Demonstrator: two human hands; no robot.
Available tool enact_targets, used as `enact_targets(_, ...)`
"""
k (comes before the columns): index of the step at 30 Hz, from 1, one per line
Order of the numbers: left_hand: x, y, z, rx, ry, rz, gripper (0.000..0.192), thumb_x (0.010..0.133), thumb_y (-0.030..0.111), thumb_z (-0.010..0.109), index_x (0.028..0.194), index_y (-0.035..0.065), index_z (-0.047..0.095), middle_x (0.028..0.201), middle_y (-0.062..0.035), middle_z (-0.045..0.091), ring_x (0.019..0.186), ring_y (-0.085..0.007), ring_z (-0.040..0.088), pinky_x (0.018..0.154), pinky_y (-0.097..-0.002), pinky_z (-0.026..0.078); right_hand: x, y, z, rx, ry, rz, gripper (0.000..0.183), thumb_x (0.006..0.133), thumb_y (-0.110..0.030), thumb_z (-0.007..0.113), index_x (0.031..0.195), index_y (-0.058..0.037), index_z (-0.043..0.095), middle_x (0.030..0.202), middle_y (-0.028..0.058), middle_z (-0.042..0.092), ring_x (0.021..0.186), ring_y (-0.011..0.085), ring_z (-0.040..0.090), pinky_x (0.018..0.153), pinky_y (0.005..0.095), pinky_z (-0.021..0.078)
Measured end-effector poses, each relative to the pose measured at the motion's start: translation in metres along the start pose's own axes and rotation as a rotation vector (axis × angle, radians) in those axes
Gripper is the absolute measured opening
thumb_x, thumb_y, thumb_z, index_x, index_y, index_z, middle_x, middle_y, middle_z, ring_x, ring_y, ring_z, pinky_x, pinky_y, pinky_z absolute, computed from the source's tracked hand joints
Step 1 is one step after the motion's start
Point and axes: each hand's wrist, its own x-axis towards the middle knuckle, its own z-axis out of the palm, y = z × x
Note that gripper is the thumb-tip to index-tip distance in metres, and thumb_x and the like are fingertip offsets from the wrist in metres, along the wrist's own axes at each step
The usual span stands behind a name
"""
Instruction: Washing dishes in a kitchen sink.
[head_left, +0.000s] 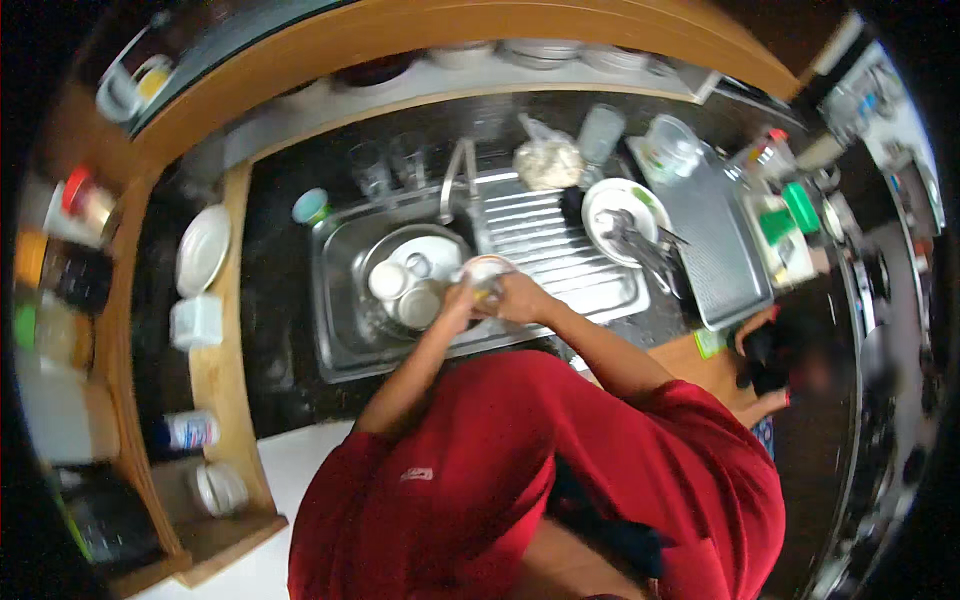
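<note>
Over the right edge of the sink basin (328, 315), my left hand (457, 304) grips a small white bowl or cup (489, 265) with an orange-brown rim. My right hand (523, 297) is pressed against its near side. Something yellowish, too blurred to name, shows between the hands. To their left, a round metal basin (375, 251) sits in the sink and holds a white plate (439, 250), a white cup (388, 280), a second cup (418, 307) and a small clear glass (417, 264). Above it curves the metal faucet (448, 184).
Right of the sink, the ribbed drainboard (525, 240) borders a white bowl of utensils (600, 195) and a grey tray (716, 247). Behind stand a bag of pale food (547, 161) and drinking glasses (371, 176). A teal cup (310, 205) is at the left corner. Another person (772, 352) is at right.
</note>
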Motion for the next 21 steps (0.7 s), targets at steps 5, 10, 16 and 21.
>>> enact_targets(5, 0.029, 0.014, -0.051, -0.075, 0.117, 0.199, 0.039, 0.088, 0.013, 0.039, 0.115, -0.0127, 0.049, 0.094, -0.0263, 0.061, 0.076, -0.0331, 0.067, 0.057, -0.0357, 0.058, -0.02, 0.031, -0.07, -0.126, 0.133, 0.469, 0.036, 0.079, -0.031, 0.059, 0.101, -0.0022, 0.064, 0.089, 0.024, 0.065, 0.081, 0.0419, 0.063, 0.076, 0.0466, 0.0514)
enact_targets(10, 0.053, 0.023, -0.075, -0.083, 0.206, 0.082, 0.036, 0.086, 0.01, 0.049, 0.112, -0.0137, 0.047, 0.089, -0.0239, 0.06, 0.069, -0.0313, 0.065, 0.059, -0.0361, 0.058, -0.059, 0.105, -0.158, -0.6, 0.316, 0.865, 0.033, 0.08, -0.034, 0.063, 0.098, -0.0069, 0.063, 0.092, 0.0219, 0.066, 0.085, 0.0371, 0.065, 0.075, 0.0459, 0.0518)
enact_targets(16, 0.055, 0.019, -0.067, -0.098, 0.231, 0.121, 0.044, 0.085, 0.017, 0.058, 0.118, -0.0097, 0.046, 0.083, -0.016, 0.059, 0.063, -0.0278, 0.064, 0.053, -0.0331, 0.056, -0.08, 0.151, -0.158, -0.941, 0.024, 0.837, 0.044, 0.078, -0.027, 0.067, 0.115, -0.0085, 0.053, 0.114, 0.0184, 0.057, 0.107, 0.0364, 0.057, 0.084, 0.0501, 0.049)
enact_targets(21, 0.038, 0.015, -0.067, 0.001, 0.314, 0.179, 0.039, 0.088, 0.019, 0.058, 0.121, 0.0006, 0.046, 0.089, -0.0159, 0.058, 0.066, -0.0248, 0.065, 0.056, -0.0333, 0.056, -0.058, 0.162, -0.154, -0.993, -0.147, 0.77, 0.033, 0.085, -0.024, 0.054, 0.113, -0.0059, 0.053, 0.104, 0.0174, 0.061, 0.093, 0.0347, 0.064, 0.076, 0.0459, 0.052)
